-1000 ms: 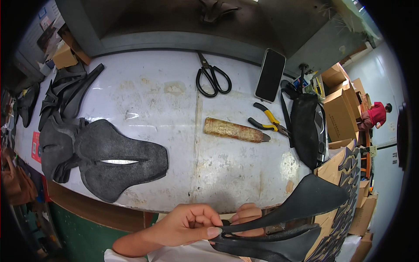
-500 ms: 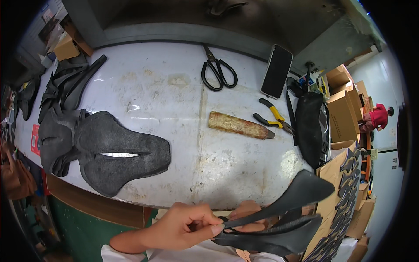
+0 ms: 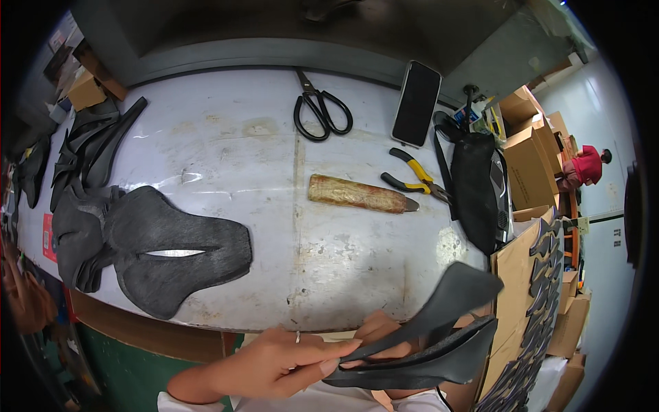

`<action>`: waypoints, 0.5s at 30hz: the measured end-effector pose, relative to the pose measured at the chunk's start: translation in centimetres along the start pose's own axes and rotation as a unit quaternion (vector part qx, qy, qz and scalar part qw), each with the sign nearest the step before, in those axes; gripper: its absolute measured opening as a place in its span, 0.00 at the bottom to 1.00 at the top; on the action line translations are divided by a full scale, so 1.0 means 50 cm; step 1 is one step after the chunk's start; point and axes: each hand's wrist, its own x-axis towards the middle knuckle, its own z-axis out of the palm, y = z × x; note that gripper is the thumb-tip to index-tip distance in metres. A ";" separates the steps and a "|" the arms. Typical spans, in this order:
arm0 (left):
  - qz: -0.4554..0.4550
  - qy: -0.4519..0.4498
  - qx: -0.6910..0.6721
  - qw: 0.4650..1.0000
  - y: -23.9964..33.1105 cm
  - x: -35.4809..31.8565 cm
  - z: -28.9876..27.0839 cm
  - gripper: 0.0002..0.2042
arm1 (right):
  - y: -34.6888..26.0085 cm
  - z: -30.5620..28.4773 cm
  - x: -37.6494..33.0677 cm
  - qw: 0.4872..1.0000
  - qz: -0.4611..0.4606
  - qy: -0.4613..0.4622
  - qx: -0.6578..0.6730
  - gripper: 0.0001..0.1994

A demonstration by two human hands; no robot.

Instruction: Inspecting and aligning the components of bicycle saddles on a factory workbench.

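Below workbench (image 3: 274,275), left hand (image 3: 274,360) pinches black saddle shell (image 3: 425,336), nose aimed upper-right.

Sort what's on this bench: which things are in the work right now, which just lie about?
In the work:
- left hand pinching thin black saddle-shaped pieces
- right hand under them
- flat black saddle-shaped cover, same kind

Lying about:
- black-handled scissors
- dark phone
- yellow-handled pliers
- brown wrapped stick
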 end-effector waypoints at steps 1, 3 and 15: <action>0.000 -0.001 -0.001 1.000 0.000 -0.003 0.002 0.21 | 0.004 0.001 0.003 0.999 -0.041 -0.006 0.020 0.06; -0.048 0.010 -0.099 0.994 0.000 -0.008 0.009 0.20 | -0.005 0.013 0.007 0.997 0.038 0.067 -0.006 0.07; -0.224 0.006 -0.311 0.924 -0.007 -0.021 0.005 0.21 | -0.116 0.028 0.026 0.880 0.315 0.338 0.110 0.08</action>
